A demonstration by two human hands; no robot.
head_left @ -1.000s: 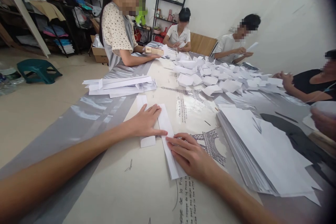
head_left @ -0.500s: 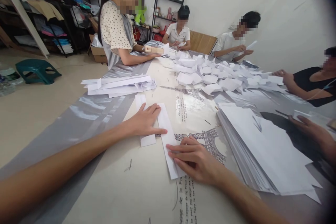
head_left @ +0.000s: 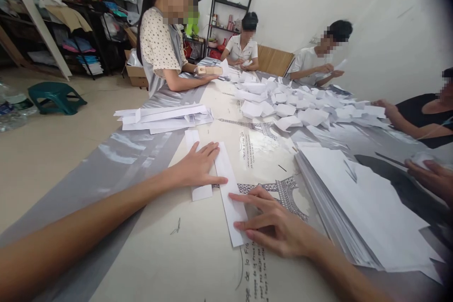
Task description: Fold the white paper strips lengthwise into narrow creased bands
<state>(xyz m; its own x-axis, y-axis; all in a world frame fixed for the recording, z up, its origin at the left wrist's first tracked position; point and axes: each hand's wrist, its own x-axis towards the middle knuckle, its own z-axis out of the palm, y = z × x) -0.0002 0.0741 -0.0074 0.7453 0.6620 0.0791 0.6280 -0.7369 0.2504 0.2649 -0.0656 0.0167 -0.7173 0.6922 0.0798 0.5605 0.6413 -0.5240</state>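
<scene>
A narrow folded white paper strip (head_left: pixel 230 203) lies lengthwise on the printed tablecloth in front of me. My left hand (head_left: pixel 200 165) is spread flat, its fingertips and thumb at the strip's left edge. Beneath that palm lies a second white paper strip (head_left: pixel 202 192), partly covered. My right hand (head_left: pixel 272 222) is at the near half of the first strip, with index and middle fingertips touching it and fingers apart. The thumb rests low by its right edge; whether it touches the paper I cannot tell.
A thick stack of white paper (head_left: pixel 354 207) stands at the right. Long folded strips (head_left: pixel 163 118) are piled at the left, and many folded paper pieces (head_left: pixel 286 108) heap farther back. Several co-workers sit or stand around the table; one holds a wooden block (head_left: pixel 208 71). A green stool (head_left: pixel 56 96) stands on the floor.
My right hand's fingers have spread farther apart along the strip, the middle finger moving toward its near end. My left hand stays in place. The view has shifted slightly.
</scene>
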